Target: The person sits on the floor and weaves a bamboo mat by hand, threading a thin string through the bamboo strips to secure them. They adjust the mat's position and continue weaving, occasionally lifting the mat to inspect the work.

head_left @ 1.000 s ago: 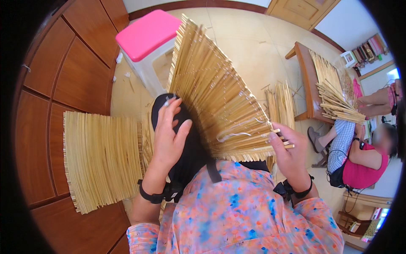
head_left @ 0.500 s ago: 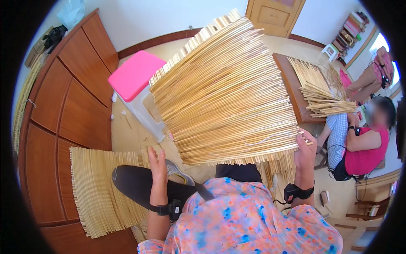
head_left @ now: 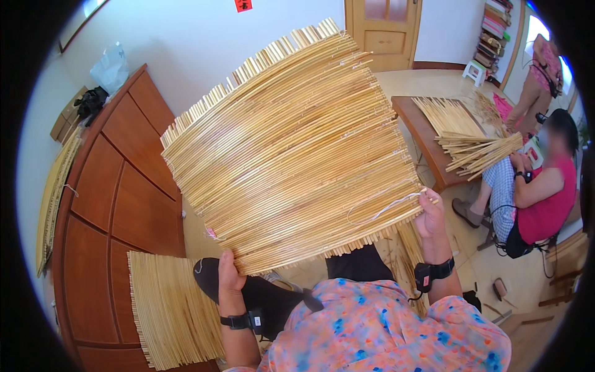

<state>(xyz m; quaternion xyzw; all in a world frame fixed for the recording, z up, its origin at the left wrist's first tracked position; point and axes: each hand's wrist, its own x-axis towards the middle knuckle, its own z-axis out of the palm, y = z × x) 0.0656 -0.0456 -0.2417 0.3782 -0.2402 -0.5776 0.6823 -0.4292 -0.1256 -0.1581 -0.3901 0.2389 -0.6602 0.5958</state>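
Note:
A mat of thin straw-coloured stalks (head_left: pixel 297 155), tied side by side with thread, is held up tilted in front of me. My right hand (head_left: pixel 431 214) pinches its near right corner, thumb on top. At the near left corner my left hand (head_left: pixel 230 276) is closed on the edge, its thumb showing and the other fingers largely hidden. A loop of white thread (head_left: pixel 378 214) lies on the mat near my right hand. A small pink tie (head_left: pixel 212 234) shows by the left edge. The far edge is uneven, with stalk ends sticking out.
Another stalk mat (head_left: pixel 167 310) stands by the wooden cabinet (head_left: pixel 133 167) on my left. On the right, loose stalks (head_left: pixel 477 146) lie on a brown table (head_left: pixel 409 133), where a seated person in a pink top (head_left: pixel 545 204) handles them. Another person (head_left: pixel 539 80) stands behind.
My left hand, open and apart from the mat before, now grips its near left corner. The mat has shifted left and spread wider in view, covering the pink stool.

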